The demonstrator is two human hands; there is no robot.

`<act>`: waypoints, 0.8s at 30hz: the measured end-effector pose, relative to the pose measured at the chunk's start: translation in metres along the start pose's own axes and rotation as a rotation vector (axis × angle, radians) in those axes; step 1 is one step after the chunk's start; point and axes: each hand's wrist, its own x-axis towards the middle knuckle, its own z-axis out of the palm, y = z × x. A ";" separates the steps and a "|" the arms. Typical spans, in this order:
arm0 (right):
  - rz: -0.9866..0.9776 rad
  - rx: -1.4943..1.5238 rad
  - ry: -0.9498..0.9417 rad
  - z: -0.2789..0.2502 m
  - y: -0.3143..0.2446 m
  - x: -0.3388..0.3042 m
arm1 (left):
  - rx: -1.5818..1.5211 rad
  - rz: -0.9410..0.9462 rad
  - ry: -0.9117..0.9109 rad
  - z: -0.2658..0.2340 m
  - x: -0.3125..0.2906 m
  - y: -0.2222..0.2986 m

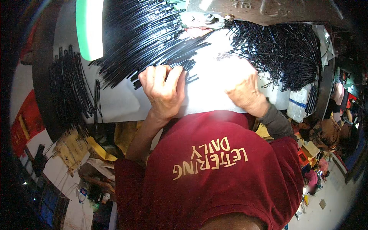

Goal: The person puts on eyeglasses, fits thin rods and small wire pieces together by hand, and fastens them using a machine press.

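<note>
My left hand [165, 90] rests on the near edge of a broad layer of thin black cables [142, 42], its fingers curled over several cable ends. To its right, my right hand [247, 90] is on the white work surface [126, 107]. Strong glare washes out its fingers, so whether it pinches anything cannot be told. A dense tangle of cut black cable pieces [276, 53] lies just beyond that hand. Between the two cable piles, a metal machine part with bolts [209, 19] sits at the far side.
A brown metal machine cover [276, 11] overhangs the far edge. A bright green-edged lamp [90, 30] hangs at the far left. Another black cable bundle [71, 88] droops over the left edge. A white box with a blue band [299, 103] stands at the right.
</note>
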 end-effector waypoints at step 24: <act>0.141 0.001 0.117 -0.032 0.036 -0.010 | 0.016 -0.008 -0.035 -0.004 0.004 0.002</act>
